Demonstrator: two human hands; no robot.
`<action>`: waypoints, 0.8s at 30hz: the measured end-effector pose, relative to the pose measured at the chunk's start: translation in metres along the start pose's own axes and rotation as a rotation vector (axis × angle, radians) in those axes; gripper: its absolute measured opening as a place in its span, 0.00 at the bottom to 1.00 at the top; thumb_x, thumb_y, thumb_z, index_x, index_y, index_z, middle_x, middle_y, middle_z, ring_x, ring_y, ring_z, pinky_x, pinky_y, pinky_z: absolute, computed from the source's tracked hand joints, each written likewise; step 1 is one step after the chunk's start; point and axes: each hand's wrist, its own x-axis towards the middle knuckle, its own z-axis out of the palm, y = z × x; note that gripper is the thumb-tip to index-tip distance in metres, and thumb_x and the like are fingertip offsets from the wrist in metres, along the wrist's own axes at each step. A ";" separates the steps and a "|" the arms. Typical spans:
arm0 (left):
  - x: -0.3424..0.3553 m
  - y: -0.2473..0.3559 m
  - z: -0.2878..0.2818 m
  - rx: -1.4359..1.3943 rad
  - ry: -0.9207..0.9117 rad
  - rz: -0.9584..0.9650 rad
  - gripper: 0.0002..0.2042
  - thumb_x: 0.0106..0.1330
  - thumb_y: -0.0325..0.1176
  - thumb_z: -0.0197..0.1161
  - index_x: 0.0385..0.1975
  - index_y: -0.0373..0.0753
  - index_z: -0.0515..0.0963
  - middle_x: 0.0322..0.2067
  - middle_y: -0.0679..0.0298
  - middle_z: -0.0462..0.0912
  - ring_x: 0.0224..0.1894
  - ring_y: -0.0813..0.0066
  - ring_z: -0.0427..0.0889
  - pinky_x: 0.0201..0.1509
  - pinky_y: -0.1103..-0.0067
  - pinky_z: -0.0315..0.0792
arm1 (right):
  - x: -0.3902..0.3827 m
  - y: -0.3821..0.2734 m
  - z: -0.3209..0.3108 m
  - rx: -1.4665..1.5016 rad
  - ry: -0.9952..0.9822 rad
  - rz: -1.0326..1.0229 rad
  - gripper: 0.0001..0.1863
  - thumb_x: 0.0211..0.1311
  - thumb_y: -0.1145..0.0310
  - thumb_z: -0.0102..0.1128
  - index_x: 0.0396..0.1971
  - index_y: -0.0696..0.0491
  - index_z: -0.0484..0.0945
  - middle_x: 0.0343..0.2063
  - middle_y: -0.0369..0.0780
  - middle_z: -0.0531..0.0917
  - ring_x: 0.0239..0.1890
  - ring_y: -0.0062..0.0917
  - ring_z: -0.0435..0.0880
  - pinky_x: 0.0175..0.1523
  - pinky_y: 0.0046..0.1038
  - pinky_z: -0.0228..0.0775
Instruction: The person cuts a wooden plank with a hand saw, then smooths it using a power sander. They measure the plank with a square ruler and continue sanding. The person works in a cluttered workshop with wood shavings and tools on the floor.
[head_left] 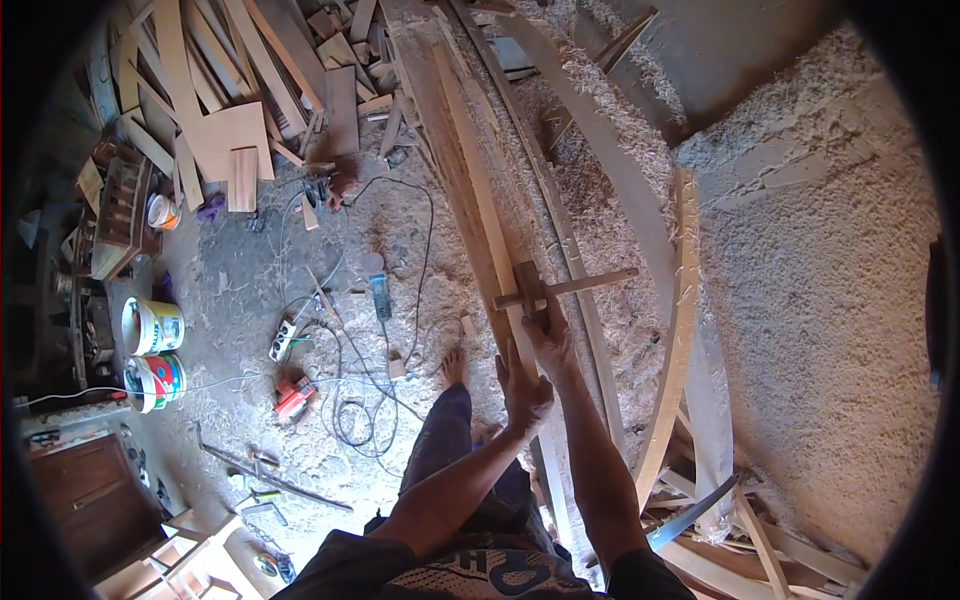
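Gripping a cross-shaped brown wooden gauge in the right hand, with fingers clamped on its block, across a long, narrow, pale timber strip! Touching that strip with the left hand just behind those fingers; can't tell whether closed around it.

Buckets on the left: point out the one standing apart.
The small orange-marked bucket, topmost in view; the yellow-marked bucket and red-marked bucket stand close together.
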 end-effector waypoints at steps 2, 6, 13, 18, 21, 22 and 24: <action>0.005 0.003 -0.004 -0.007 0.006 0.044 0.43 0.54 0.25 0.60 0.72 0.28 0.46 0.69 0.37 0.56 0.73 0.36 0.50 0.79 0.54 0.39 | 0.004 -0.007 0.004 0.078 -0.037 0.004 0.38 0.60 0.73 0.62 0.71 0.58 0.58 0.36 0.39 0.76 0.34 0.22 0.73 0.41 0.25 0.69; 0.005 -0.002 0.000 0.006 -0.001 0.051 0.44 0.53 0.26 0.59 0.72 0.28 0.46 0.68 0.37 0.56 0.73 0.34 0.49 0.79 0.54 0.40 | 0.010 -0.004 0.000 0.168 -0.086 -0.074 0.41 0.58 0.70 0.65 0.71 0.57 0.58 0.52 0.46 0.75 0.51 0.29 0.75 0.54 0.31 0.69; 0.003 -0.001 0.002 -0.009 -0.019 -0.030 0.45 0.52 0.24 0.57 0.73 0.31 0.45 0.68 0.37 0.57 0.72 0.33 0.49 0.78 0.56 0.43 | 0.009 -0.009 -0.017 -0.244 -0.130 -0.024 0.55 0.43 0.60 0.77 0.72 0.58 0.57 0.58 0.55 0.70 0.62 0.46 0.69 0.66 0.42 0.63; 0.000 0.008 0.000 0.003 0.003 -0.056 0.45 0.53 0.24 0.57 0.74 0.34 0.45 0.68 0.37 0.58 0.72 0.32 0.49 0.77 0.56 0.48 | 0.005 0.002 -0.021 -0.113 -0.155 -0.169 0.57 0.45 0.63 0.77 0.74 0.56 0.52 0.61 0.54 0.70 0.65 0.43 0.69 0.68 0.39 0.63; -0.001 0.010 -0.001 0.020 0.009 -0.009 0.45 0.53 0.24 0.57 0.74 0.34 0.45 0.68 0.37 0.57 0.72 0.31 0.48 0.77 0.56 0.49 | 0.007 0.002 -0.024 0.074 -0.200 -0.111 0.56 0.47 0.67 0.75 0.75 0.56 0.49 0.63 0.54 0.70 0.66 0.42 0.69 0.69 0.38 0.62; -0.001 0.009 -0.001 0.021 0.001 -0.009 0.45 0.53 0.24 0.58 0.74 0.34 0.45 0.68 0.37 0.56 0.72 0.31 0.48 0.77 0.56 0.49 | 0.006 0.001 -0.025 0.081 -0.213 -0.120 0.55 0.48 0.66 0.75 0.74 0.56 0.50 0.63 0.53 0.70 0.66 0.40 0.69 0.69 0.37 0.62; 0.000 0.004 -0.001 0.010 -0.003 -0.004 0.45 0.53 0.24 0.58 0.74 0.34 0.44 0.69 0.38 0.55 0.72 0.31 0.48 0.77 0.56 0.49 | 0.006 -0.003 -0.025 0.090 -0.233 -0.120 0.54 0.50 0.66 0.75 0.74 0.56 0.50 0.64 0.52 0.70 0.66 0.39 0.70 0.69 0.35 0.63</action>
